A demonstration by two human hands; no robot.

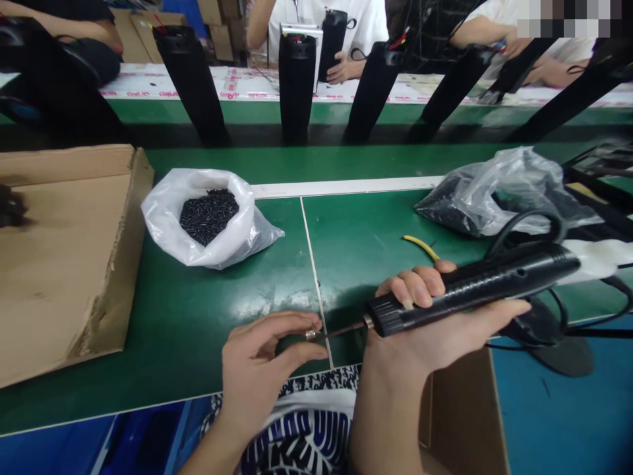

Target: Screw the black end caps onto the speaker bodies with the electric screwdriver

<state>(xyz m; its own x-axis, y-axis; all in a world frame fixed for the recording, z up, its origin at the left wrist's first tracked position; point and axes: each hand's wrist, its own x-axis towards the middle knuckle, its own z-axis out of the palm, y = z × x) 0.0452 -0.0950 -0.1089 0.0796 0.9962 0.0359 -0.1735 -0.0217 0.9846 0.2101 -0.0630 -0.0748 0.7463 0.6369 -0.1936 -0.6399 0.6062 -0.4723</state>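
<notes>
Between left fingers (291, 330): screwdriver tip (311, 334)

The right hand (435, 316) grips a black electric screwdriver (475, 287) lying level over the green bench (198, 316); the left hand (262, 359) pinches a small metal piece at its bit tip (312, 334). A white bag of black screws (210, 218) sits beyond, beside a cardboard box (64, 251)

A green-topped workbench (208, 316) with a white dividing line runs across a workshop, stacked cardboard boxes (217, 26) stand at the back, and blue floor (564, 422) shows below under even light
</notes>
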